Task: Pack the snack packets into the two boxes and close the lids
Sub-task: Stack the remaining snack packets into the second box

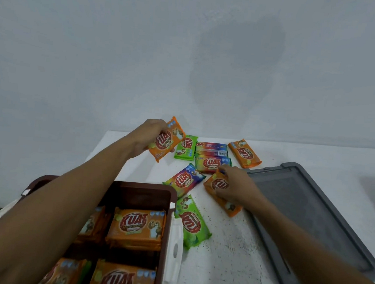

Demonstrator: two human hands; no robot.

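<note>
Two hands are working over the white desk [228, 265]. The left hand [149, 136] is holding the raised orange packet [168, 140] clear of the surface near the far edge of the desk. Its fingers are curling round the packet's left side and gripping it. The right hand [237, 185] is reaching to the second orange packet [219, 193], which is lying flat near the middle of the desk. Its fingers are bending over the packet's far end and gripping it, while the packet's near end is still resting on the surface.

The brown box [132, 190] is standing open at the near left corner of the desk, with the left forearm crossing above it. The packed orange packets [137, 227] are lying stacked inside it. A white latch [173, 249] is hanging on its right wall. The grey lid [311, 218] is lying flat along the right edge of the desk, just beside the right hand.

Six loose packets are lying between the box and the lid:
- a far green packet [186, 147], just beside the raised packet
- two rainbow packets [212, 149], touching one another along the far edge
- a far orange packet [244, 153], near the lid's far corner
- a middle rainbow packet [184, 180], beside the second orange packet
- a near green packet [194, 225], just beside the box's right wall
</note>
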